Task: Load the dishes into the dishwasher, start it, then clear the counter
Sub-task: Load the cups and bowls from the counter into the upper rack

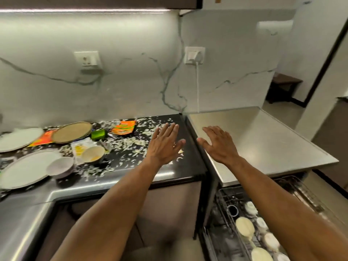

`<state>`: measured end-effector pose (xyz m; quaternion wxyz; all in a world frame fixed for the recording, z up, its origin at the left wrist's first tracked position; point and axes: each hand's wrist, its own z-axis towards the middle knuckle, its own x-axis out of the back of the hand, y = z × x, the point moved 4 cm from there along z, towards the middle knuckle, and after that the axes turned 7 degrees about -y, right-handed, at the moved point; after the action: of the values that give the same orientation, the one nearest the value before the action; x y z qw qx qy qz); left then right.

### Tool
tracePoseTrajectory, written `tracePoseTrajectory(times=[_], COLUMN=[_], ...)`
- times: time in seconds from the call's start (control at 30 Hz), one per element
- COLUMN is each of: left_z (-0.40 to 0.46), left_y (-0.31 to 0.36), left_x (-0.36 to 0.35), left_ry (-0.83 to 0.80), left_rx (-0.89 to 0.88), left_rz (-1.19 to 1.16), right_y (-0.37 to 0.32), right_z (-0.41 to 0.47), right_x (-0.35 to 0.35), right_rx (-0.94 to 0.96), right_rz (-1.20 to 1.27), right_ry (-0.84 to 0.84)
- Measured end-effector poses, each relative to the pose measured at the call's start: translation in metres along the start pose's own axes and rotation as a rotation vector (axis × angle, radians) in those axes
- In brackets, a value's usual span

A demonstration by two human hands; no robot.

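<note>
Both hands reach forward with fingers straight and spread, holding nothing. The left hand [165,143] hovers over the dark surface [190,162], the right hand [219,145] over the steel top [267,140] just right of that surface. On the surface, left of the left hand, lie white plates [26,169], a brown plate [71,131], bowls [60,166] and orange wrappers [123,128] (amid scattered white shreds). Below the steel top, the pulled-out dishwasher rack [244,228] holds pale dishes.

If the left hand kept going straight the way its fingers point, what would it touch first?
Probably the white scraps scattered on the black counter just past the left hand, then the marble wall. How high the hand is remains unclear.
</note>
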<state>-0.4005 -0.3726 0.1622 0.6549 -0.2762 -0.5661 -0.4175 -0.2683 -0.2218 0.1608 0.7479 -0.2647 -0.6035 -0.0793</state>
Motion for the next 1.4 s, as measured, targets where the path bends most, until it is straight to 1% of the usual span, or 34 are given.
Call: tracePoseTrajectory(times=[0.17,0.3,0.53,0.77,0.93,1.13,1.23,1.4], left_z=[-0.032,-0.059,-0.114,-0.153,-0.162,-0.165,-0.17,-0.174], left_y=[-0.086,-0.146,-0.248,-0.33,-0.372,-0.395,-0.406,-0.419], left_x=[0.009,0.012,0.007,-0.002,-0.016,-0.033,-0.041,-0.052], left_ry=[0.021,0.004,-0.043,-0.104,-0.176,-0.238,-0.239,-0.314], left_rx=[0.079,0.168,0.385,0.618,0.748,0.837,0.841,0.776], left_rz=[0.013,0.02,-0.005,0.015,0.02,0.026,0.031,0.057], right_y=[-0.081,-0.139,-0.229,-0.303,-0.336,-0.368,-0.386,-0.409], right_z=[0.034,0.058,0.088,0.132,0.164,0.182,0.186,0.19], right_x=[-0.033,-0.063,-0.124,-0.181,-0.222,-0.263,-0.278,-0.296], right_rx=[0.109,0.173,0.314,0.498,0.603,0.777,0.845,0.992], right_rz=[0.013,0.034,0.033,0.036,-0.018,-0.103,-0.12,-0.222], right_ry=[-0.03,-0.057,-0.179,-0.27,-0.347,-0.456,-0.5,-0.533])
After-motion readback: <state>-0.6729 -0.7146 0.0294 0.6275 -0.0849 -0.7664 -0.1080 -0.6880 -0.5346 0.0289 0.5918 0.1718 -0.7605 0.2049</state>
